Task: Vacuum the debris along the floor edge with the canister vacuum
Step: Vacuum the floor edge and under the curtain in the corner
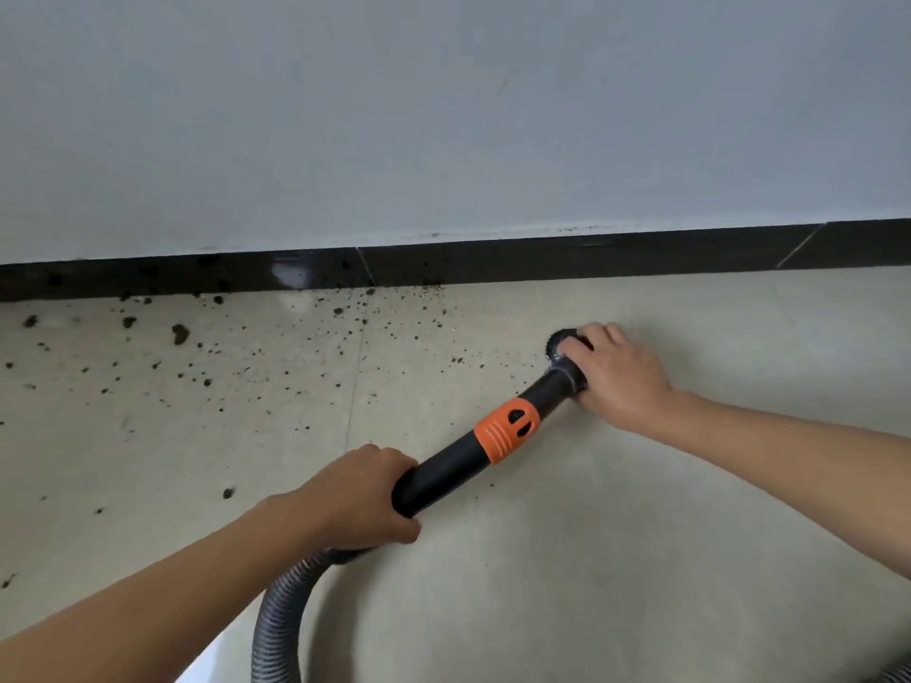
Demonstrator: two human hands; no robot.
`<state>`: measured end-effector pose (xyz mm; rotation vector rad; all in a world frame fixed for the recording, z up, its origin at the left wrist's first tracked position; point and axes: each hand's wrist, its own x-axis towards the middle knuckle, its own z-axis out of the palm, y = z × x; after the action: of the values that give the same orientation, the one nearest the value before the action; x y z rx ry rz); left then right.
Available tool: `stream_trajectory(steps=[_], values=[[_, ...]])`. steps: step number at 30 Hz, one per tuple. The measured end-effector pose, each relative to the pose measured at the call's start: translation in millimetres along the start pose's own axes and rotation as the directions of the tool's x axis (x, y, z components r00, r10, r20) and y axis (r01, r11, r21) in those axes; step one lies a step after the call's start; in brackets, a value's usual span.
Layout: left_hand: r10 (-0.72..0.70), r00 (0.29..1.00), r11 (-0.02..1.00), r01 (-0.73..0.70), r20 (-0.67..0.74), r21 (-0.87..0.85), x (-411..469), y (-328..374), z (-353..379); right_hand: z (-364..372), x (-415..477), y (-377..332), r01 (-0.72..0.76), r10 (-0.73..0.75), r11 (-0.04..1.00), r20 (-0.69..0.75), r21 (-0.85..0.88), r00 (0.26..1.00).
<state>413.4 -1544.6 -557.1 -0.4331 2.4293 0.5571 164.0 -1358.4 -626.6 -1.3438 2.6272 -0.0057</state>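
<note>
A black vacuum wand (pixel 446 473) with an orange collar (pixel 508 430) slants up to the right across the pale floor. My left hand (pixel 362 495) grips its lower end, where the grey ribbed hose (pixel 281 618) joins. My right hand (pixel 618 374) is closed over the round black brush nozzle (pixel 559 341), which rests on the floor a short way in front of the baseboard. Dark debris (pixel 180 333) in crumbs and small clumps is scattered over the floor to the left of the nozzle, thickest along the baseboard.
A dark glossy baseboard (pixel 542 261) runs along the foot of a pale grey wall (pixel 443 115). The floor tiles (pixel 641 534) to the right and near me show almost no crumbs. The canister is out of view.
</note>
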Motion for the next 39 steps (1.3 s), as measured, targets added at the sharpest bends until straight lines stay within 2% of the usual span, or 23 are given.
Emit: stream_trajectory(steps=[2, 5, 8, 12, 14, 17, 20, 24, 27, 30, 33, 36, 39], values=[[0.009, 0.995, 1.0, -0.011, 0.097, 0.018, -15, -16, 2, -11, -6, -26, 0.099, -0.078, 0.984, 0.137, -0.148, 0.987], [0.046, 0.983, 0.999, -0.044, 0.176, -0.017, -31, -31, 5, -26, -18, -58, 0.145, -0.068, 0.954, 0.281, -0.264, 0.957], [0.082, 0.961, 0.996, -0.066, 0.265, -0.067, -51, -52, 7, -24, -46, -93, 0.089, -0.014, 0.96, 0.273, -0.264, 0.962], [0.137, 0.915, 0.989, -0.105, 0.379, -0.104, -83, -87, 29, 5, -97, -141, -0.056, 0.079, 0.991, 0.193, -0.121, 0.978], [0.183, 0.923, 0.976, -0.131, 0.339, -0.171, -86, -99, 43, 22, -116, -161, -0.092, 0.098, 0.995, 0.12, -0.047, 0.988], [0.264, 0.944, 0.923, -0.188, 0.198, -0.335, -81, -105, 60, 41, -137, -186, -0.169, 0.169, 0.986, -0.023, 0.014, 0.985], [0.307, 0.933, 0.878, -0.201, 0.189, -0.435, -87, -109, 72, 52, -158, -204, -0.231, 0.237, 0.97, -0.102, 0.07, 0.966], [0.285, 0.937, 0.887, -0.177, 0.202, -0.427, -108, -134, 81, 60, -172, -233, -0.168, 0.187, 0.978, -0.161, 0.124, 0.969], [0.207, 0.977, 0.899, -0.17, 0.05, -0.404, -110, -142, 77, 59, -135, -239, -0.134, 0.17, 0.972, -0.184, 0.191, 0.968], [0.113, 0.983, 0.923, -0.158, -0.145, -0.352, -100, -140, 67, 47, -82, -240, -0.179, 0.245, 0.926, -0.169, 0.332, 0.955], [0.06, 0.981, 0.917, -0.126, -0.183, -0.378, -95, -139, 62, 38, -61, -251, -0.2, 0.272, 0.912, -0.162, 0.357, 0.949], [0.117, 0.983, 0.951, -0.152, -0.14, -0.268, -102, -135, 68, 43, -91, -258, -0.146, 0.198, 0.959, -0.208, 0.241, 0.958], [0.242, 0.963, 0.953, -0.259, -0.118, -0.16, -101, -119, 76, 51, -123, -234, -0.189, 0.235, 0.96, -0.228, 0.206, 0.945]])
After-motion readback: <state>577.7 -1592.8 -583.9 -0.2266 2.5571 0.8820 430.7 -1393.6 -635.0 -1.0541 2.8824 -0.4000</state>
